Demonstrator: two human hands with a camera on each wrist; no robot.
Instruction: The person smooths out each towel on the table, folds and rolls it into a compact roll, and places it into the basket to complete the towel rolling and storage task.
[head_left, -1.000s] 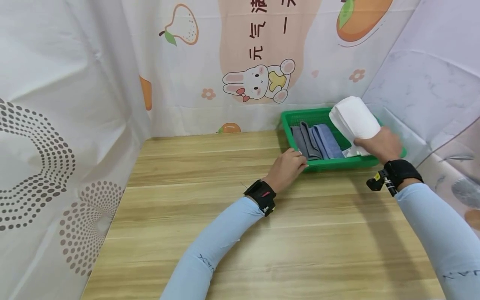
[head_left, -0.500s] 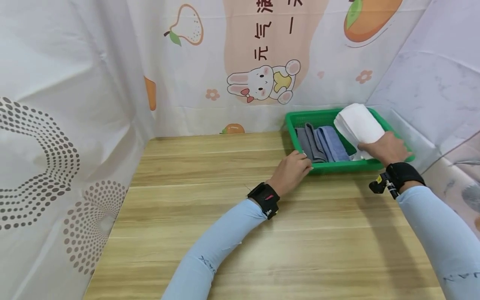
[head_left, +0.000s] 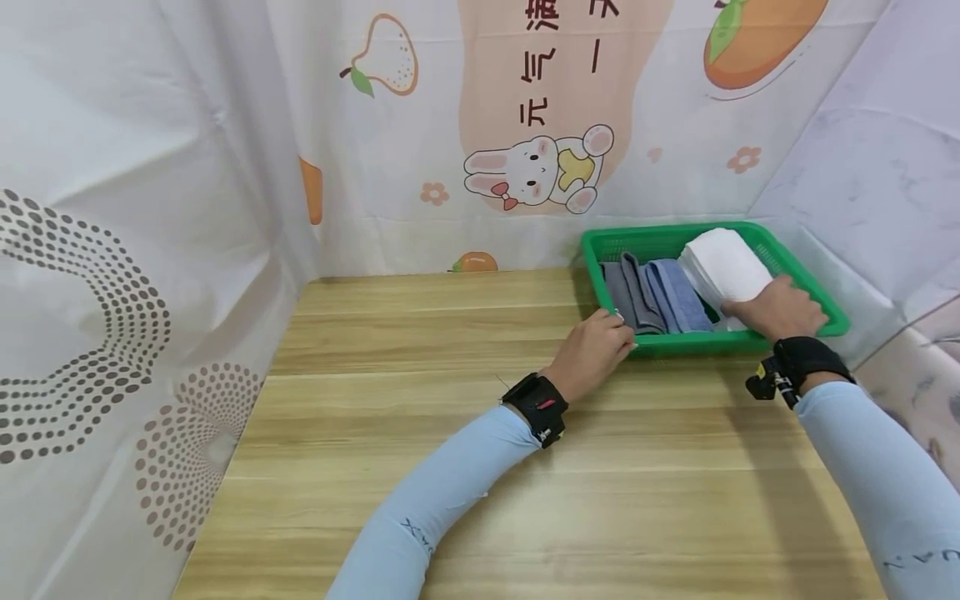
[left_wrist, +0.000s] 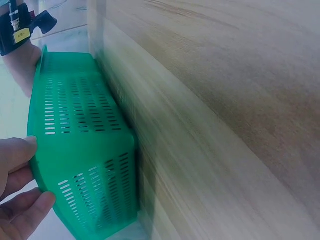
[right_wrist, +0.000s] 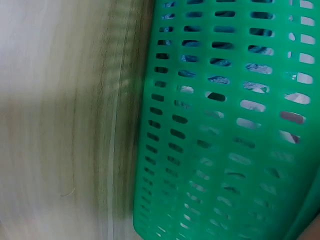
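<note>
A green plastic basket [head_left: 720,342] stands at the table's back right. My left hand [head_left: 591,356] holds its front-left corner; in the left wrist view its fingertips [left_wrist: 44,201] press on the rim. With my right hand [head_left: 783,310] I grip the near end of a folded white towel [head_left: 723,262], which lies inside the basket's right part. The fingers under the towel are hidden. Left of it, a folded blue towel [head_left: 681,293] and a folded grey towel [head_left: 628,292] stand side by side. Through the slotted wall [right_wrist: 230,100], the right wrist view shows bits of blue and white cloth.
The wooden table [head_left: 420,358] stretches left and forward of the basket. A printed white curtain [head_left: 390,217] rises along the back edge, close behind the basket. A marbled sheet [head_left: 870,183] hangs to the right, and another curtain [head_left: 135,250] on the left.
My right hand has lowered the white towel from a tilt above the rim down into the basket, beside the blue one. The left hand keeps its place at the corner. The head view has shifted slightly.
</note>
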